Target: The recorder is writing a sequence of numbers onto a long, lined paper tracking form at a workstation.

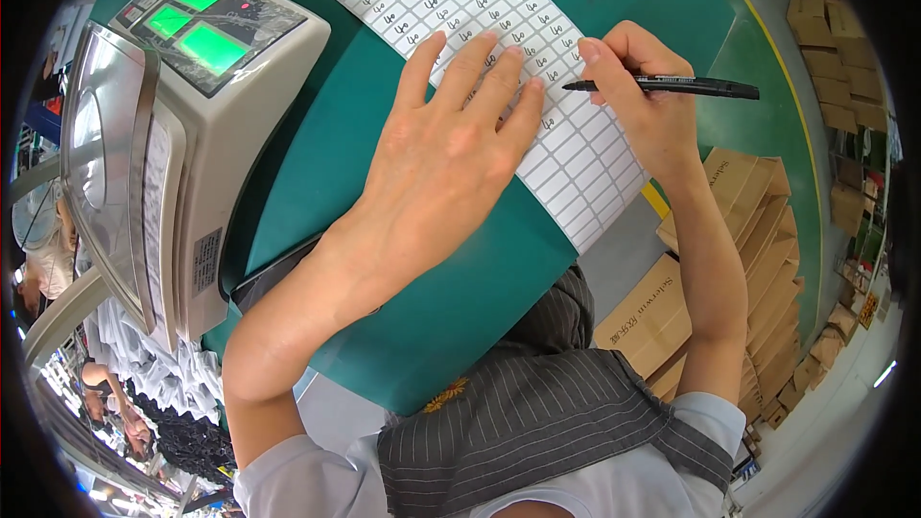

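A long white sheet of small blank labels (568,173) lies across the green table, its lower end reaching past the table's edge. Handwritten marks fill many of its upper labels; those toward my body are bare. My left hand (451,149) rests flat on the sheet with the fingers spread. In my right hand (648,96), a black marker pen (705,86) is gripped between thumb and fingers. The pen's tip points left, over the sheet close to the left hand's little finger; whether it touches the paper I cannot tell.
A white weighing scale (259,24) with green lit displays and a metal pan stands at the left. Beneath my left forearm lies a dark flat object (273,270). Flattened brown cartons (662,312) are stacked at the right, below the table. Other people are at the far left.
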`<state>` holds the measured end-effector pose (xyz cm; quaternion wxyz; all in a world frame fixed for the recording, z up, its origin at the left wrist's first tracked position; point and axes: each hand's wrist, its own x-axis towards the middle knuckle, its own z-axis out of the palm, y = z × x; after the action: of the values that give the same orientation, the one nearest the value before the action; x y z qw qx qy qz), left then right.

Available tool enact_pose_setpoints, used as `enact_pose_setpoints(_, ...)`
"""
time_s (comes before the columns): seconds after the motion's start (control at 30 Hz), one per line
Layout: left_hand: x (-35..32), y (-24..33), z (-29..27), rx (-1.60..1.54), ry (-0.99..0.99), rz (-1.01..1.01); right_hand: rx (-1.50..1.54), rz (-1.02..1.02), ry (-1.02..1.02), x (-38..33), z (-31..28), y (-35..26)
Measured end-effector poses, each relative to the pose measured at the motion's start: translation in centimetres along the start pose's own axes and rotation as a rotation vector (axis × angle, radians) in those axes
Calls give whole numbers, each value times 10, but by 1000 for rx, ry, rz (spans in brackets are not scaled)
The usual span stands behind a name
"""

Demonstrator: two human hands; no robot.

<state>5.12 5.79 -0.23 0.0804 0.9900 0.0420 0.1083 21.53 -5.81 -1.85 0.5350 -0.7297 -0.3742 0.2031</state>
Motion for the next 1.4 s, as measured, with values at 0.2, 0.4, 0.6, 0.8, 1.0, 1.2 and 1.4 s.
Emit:
enact_pose_setpoints(0.2, 0, 0, -1, 2, -5, 0, -97, -24, -39, 1, -1, 0)
enact_pose_setpoints(0.4, 0, 1, 0, -5, -1, -2, -54, -14, 15, 0, -1, 2)
enact_pose_setpoints(0.6, -1, 0, 0, -4, -8, -4, -84, 18, -35, 0, -2, -4)
enact_pose_setpoints(0.8, -1, 0, 0, -10, -8, -6, -81, -41, 3, 0, -2, 1)
enact_pose_setpoints(1.0, -1, 0, -1, -8, -1, -1, -71, -14, 2, 0, -3, -1)
enact_pose_setpoints(1.2, -1, 0, 1, -4, 5, -3, 29, 34, 117, 7, -15, -2)
enact_pose_setpoints(1.4, -1, 1, 0, -2, -2, -2, -9, 41, 58, 7, -18, 3)
